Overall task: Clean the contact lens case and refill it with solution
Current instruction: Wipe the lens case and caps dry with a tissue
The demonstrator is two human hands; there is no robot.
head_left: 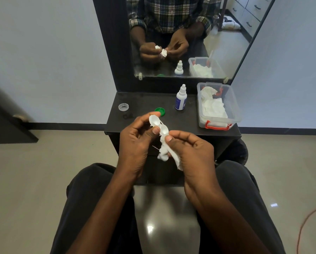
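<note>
Above the black bench [171,123], left hand [137,143] is gripping the white plastic two-well lens case [159,125]; right hand [192,153], at four o'clock, is pinching crumpled white tissue [164,153], which should be twisting into each well.

On the desk [146,101], bare dark surface lies open between the clear cap [123,107] at the left and the green cap [160,111]. The bottle [181,97] stands upright just beside the plastic box [234,107], leaving a narrow gap. The mirror [227,43] blocks the back.
</note>
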